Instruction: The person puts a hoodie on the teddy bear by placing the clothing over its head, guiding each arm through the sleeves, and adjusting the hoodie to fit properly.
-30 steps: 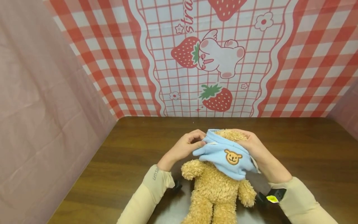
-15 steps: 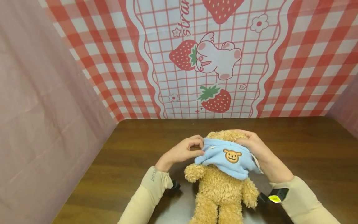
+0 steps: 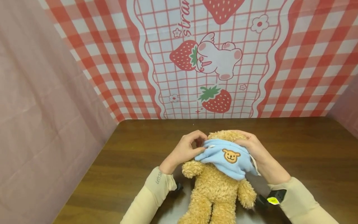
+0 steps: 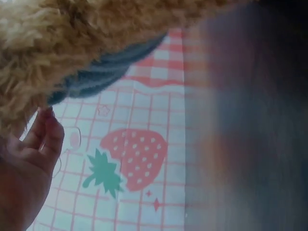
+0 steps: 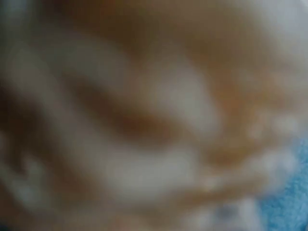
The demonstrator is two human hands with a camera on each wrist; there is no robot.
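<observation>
A fluffy tan teddy bear (image 3: 215, 183) lies on its back, legs toward the viewer. A light blue shirt (image 3: 223, 157) with a bear-face patch covers its face and neck, while the top of the head shows above the collar. My left hand (image 3: 184, 151) pinches the shirt's edge on the left side; the left wrist view shows that hand (image 4: 31, 168) with fingertips at the blue cloth (image 4: 101, 77). On the other side, my right hand (image 3: 261, 157) grips the head and collar edge, its fingertips hidden behind the head. The right wrist view is mostly blurred fur.
The brown wooden table (image 3: 117, 174) extends around the bear. Behind it hangs a red-and-white checked cloth (image 3: 123, 77) with strawberry prints, and a pink curtain (image 3: 50, 118) hangs at the left.
The shirt's collar has come down at the left, uncovering more of the head top. My left hand moved down with the cloth, then back up a little. The right hand has hardly moved.
</observation>
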